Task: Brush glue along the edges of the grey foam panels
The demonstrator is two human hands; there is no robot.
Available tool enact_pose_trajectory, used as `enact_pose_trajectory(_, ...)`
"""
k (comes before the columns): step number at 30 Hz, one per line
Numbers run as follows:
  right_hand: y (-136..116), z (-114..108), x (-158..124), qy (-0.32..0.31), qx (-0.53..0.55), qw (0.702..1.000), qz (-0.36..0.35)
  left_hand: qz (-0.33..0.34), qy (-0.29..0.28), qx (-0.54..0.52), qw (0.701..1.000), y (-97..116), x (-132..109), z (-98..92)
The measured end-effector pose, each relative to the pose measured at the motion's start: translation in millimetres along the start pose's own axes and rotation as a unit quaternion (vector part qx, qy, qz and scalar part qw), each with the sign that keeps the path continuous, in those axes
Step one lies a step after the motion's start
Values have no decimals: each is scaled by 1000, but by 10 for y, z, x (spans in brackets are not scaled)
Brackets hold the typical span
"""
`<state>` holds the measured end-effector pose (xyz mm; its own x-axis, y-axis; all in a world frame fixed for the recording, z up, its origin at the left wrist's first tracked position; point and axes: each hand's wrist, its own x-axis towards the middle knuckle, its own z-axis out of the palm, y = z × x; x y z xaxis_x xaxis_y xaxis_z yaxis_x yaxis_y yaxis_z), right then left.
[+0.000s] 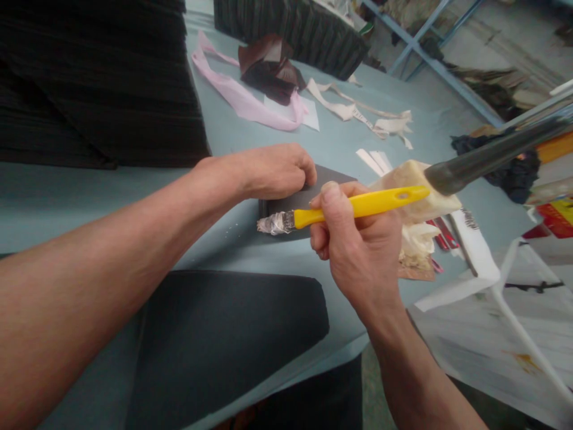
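Right hand [358, 245] grips the yellow brush [385, 200] crosswise — bristles [272, 224] pointing left, at the dark panel's [333, 179] near edge — while the left hand [280, 173] curls just beyond, its hold hidden.

Yellow-handled brush [369, 203] in the right hand [356, 230], dark grey piece [330, 178] beneath the left hand [286, 172].
The brush lies nearly level across the right hand, pinched under the thumb; its handle, pierced by a small hole, runs out to the right of that hand, while its bristles [269, 224], clotted with whitish matter, point left, on the near side of the left hand, and whether they touch the piece cannot be told; the flat, dull piece lies below and between both hands, partly hidden by them, one corner showing just beyond the right hand's fingers.
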<state>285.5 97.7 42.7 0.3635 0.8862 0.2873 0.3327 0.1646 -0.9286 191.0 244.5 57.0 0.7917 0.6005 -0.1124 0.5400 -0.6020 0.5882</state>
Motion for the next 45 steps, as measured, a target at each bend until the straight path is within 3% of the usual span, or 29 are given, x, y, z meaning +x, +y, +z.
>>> enact_pose_trajectory(4, -26, -7, -59, 1, -7, 1000, 0, -3, 12, 12, 1000, 13, -1, 10)
enact_pose_trajectory(11, 16, -406, -35, 107, -45, 993, -25, -8, 13, -4, 1000, -65, 49, 46)
enact_pose_trajectory(17, 54, -502, -26, 124, -22, 992, -26, 9, 17, 8, 1000, -116, 61, 52)
enact_pose_trajectory(24, 39, -662, 268, 176, 19, 981, -81, 92, 38, 161, 982, 44, -125, 171)
enact_pose_trajectory(29, 187, -676, 740, 119, 64, 988, -72, 123, 53, 257, 957, 186, -230, 338)
enact_pose_trajectory(34, 264, -432, 1129, 7, 65, 997, -51, 137, 35, 353, 925, 276, -284, 382)
enact_pose_trajectory(40, 334, -85, 1368, -60, 44, 993, -88, 101, 63, 306, 945, 285, -266, 409)
enact_pose_trajectory(45, 341, 61, 1410, -85, 9, 992, -92, 77, 94, 259, 958, 272, -263, 437)
